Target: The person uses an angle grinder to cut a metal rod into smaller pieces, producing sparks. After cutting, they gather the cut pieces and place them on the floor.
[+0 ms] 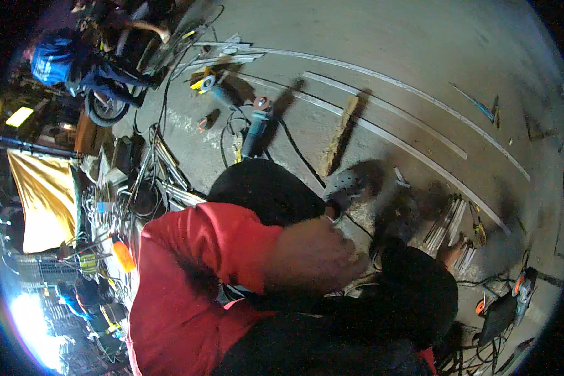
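Note:
My left hand (316, 255) reaches from its red sleeve across in front of me, over my dark-clothed legs. Motion smears its fingers, and anything in them cannot be made out. Beyond my right knee my right hand (450, 252) is partly hidden, low at the ground. Its fingers appear closed on short pale metal strips (466, 258). Beside that hand lies a bundle of similar strips (446, 220), with a yellow-handled tool (479, 233) close by.
An angle grinder (255, 133) and a wooden piece (341, 138) lie ahead. Long pale strips (388, 135) cross the floor. Another grinder (524, 289) and cables are at right. Metal rods (169, 163) are piled left; a person in blue (56, 59) is beside a motorcycle (106, 108).

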Motion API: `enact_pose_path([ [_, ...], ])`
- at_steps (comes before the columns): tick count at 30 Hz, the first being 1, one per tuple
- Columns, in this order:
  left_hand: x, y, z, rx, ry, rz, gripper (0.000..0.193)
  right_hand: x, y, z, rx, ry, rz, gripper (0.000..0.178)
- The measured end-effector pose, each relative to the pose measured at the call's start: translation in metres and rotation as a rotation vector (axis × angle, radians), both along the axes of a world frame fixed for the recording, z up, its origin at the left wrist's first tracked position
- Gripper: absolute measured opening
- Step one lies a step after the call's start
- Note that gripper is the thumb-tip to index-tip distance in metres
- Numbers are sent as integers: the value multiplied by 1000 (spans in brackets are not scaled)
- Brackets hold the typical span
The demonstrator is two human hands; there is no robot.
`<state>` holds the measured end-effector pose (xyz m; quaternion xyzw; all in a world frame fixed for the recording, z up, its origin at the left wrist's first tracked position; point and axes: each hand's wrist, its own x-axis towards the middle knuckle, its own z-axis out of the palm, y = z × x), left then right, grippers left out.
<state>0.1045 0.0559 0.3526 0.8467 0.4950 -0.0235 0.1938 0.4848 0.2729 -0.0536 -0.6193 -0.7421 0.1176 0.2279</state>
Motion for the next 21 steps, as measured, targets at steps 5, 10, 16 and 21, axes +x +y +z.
enact_pose_path([
  [5, 6, -4, -4, 229, -35, 70, 41, -89, -13, 56, -163, 243, 332, 41],
  [10, 0, 2, -13, 63, -188, 143, 24, -135, -6, 161, -736, 559, 722, 43],
  [16, -4, 0, -27, 306, -418, 9, 17, -142, -17, 342, -310, 451, 753, 35],
  [21, 2, 10, -27, 352, -271, -1, 17, -143, -72, 447, -17, 243, 871, 33],
])
